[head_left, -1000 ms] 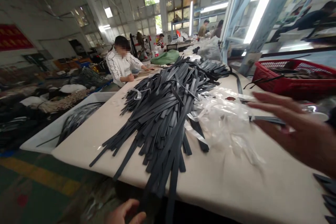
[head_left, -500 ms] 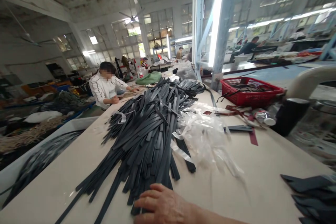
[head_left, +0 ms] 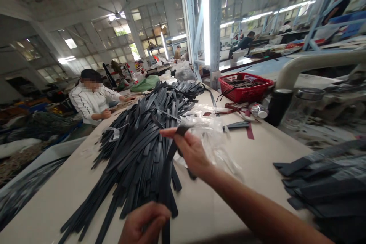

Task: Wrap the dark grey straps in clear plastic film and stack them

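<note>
A big heap of dark grey flat straps (head_left: 143,141) covers the middle of the table. My right hand (head_left: 193,150) is raised over the heap's right side, pinching the upper end of one strap (head_left: 165,183), which bends over the fingers. From there the strap hangs towards me, down past my left hand (head_left: 145,219). That hand is at the near edge with curled fingers, its fingertips against or just in front of the strap. Whether it grips the strap is hidden.
Clear plastic wrap (head_left: 213,141) lies right of the heap. Beyond are a red basket (head_left: 244,89), a bottle (head_left: 259,110) and a black cylinder (head_left: 280,106). More dark pieces (head_left: 328,179) are stacked at right. A co-worker (head_left: 93,99) sits at the far left side.
My right hand has risen from the near end of the heap and now holds up a strap. My left hand has come into view. The view has shifted to the right.
</note>
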A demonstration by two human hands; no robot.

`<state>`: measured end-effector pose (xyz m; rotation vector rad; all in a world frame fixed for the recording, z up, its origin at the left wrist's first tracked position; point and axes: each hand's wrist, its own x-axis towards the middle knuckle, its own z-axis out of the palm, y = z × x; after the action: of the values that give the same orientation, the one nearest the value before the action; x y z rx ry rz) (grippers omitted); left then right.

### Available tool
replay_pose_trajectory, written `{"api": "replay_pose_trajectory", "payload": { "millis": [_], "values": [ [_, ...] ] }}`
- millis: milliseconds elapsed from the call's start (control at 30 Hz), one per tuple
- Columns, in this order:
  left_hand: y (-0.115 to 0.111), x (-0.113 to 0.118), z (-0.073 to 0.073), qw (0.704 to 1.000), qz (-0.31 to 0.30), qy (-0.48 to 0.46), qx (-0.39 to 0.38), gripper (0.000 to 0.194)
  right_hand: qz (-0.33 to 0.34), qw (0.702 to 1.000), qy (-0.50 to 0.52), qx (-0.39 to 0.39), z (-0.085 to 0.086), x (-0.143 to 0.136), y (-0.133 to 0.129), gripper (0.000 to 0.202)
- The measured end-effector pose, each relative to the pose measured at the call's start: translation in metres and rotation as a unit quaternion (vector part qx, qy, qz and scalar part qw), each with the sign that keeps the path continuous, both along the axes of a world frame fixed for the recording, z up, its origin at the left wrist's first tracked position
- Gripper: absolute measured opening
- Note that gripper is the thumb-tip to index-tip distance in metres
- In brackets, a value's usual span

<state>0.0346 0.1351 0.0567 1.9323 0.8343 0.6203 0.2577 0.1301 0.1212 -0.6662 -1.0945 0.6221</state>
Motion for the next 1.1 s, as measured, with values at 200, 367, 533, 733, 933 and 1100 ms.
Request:
{"api": "replay_pose_trajectory", "payload": {
  "millis": [200, 367, 533, 733, 933, 1100],
  "values": [
    [0.063, 0.102, -0.015, 0.968, -0.072, 0.1, 0.219, 0.043, -0.045, 0.971, 0.217, 0.094, 0.043, 0.055, 0.021, 0.021],
    [0.07, 0.142, -0.02, 0.982, -0.085, 0.059, 0.156, 0.021, -0.129, 0.96, 0.192, 0.155, 0.043, 0.071, 0.012, 0.019],
    [0.085, 0.102, 0.023, 0.999, -0.002, -0.042, 0.018, 0.014, -0.23, 0.954, 0.136, 0.139, 0.031, 0.091, 0.015, 0.02],
    [0.152, -0.028, 0.115, 0.893, 0.299, -0.325, -0.083, 0.022, -0.252, 0.952, 0.157, 0.08, 0.015, 0.1, 0.014, 0.024],
    [0.115, -0.076, 0.075, 0.883, 0.33, -0.297, -0.149, 0.022, -0.086, 0.993, 0.016, -0.074, -0.001, 0.065, 0.004, 0.032],
    [0.085, -0.055, 0.011, 0.955, 0.245, -0.076, -0.151, 0.034, 0.045, 0.976, -0.139, -0.164, -0.004, 0.022, 0.007, 0.038]
  ]
}}
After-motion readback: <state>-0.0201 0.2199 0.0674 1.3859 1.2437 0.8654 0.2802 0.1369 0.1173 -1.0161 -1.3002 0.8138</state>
